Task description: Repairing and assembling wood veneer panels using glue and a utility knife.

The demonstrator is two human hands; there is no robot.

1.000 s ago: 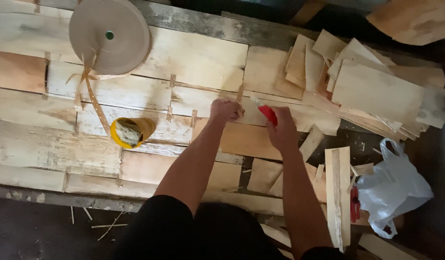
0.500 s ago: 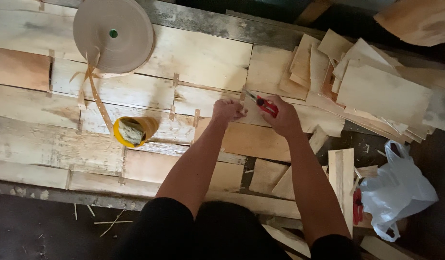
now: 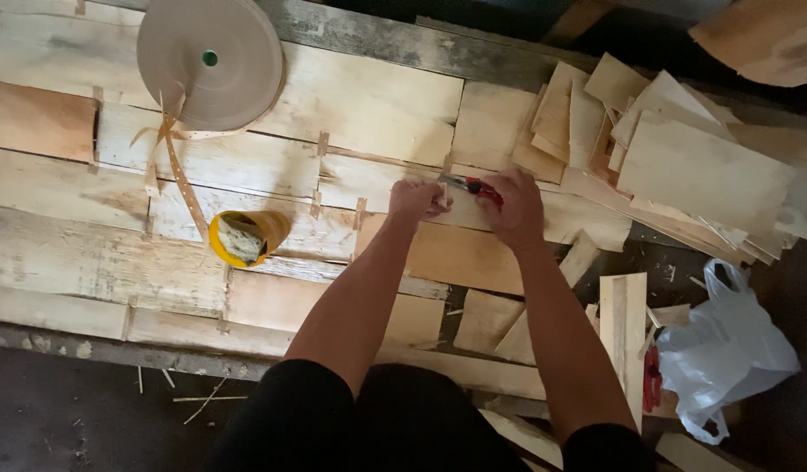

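From your head camera you look straight down on a rough bench (image 3: 62, 253) covered with thin, pale wood veneer sheets (image 3: 246, 166) laid edge to edge and joined here and there with short strips of paper tape; dark floor shows below its near edge. Your left hand (image 3: 415, 200) is clenched into a fist on the veneer near the middle of the bench, and whether anything lies inside it cannot be told. Just beside it, your right hand (image 3: 515, 208) has its fingers wrapped around a red-handled cutter (image 3: 477, 186), whose tip points toward the left hand and lies low over a seam between two sheets. Up at the far left sits a large roll of brown paper tape (image 3: 211, 61), a perforated tail of it trailing down toward a small yellow bowl (image 3: 244, 236) holding a sponge-like wad. To your right, a loose pile of veneer offcuts (image 3: 683, 157) fans out, and a white plastic bag (image 3: 731, 350) lies near the bench's lower right corner.
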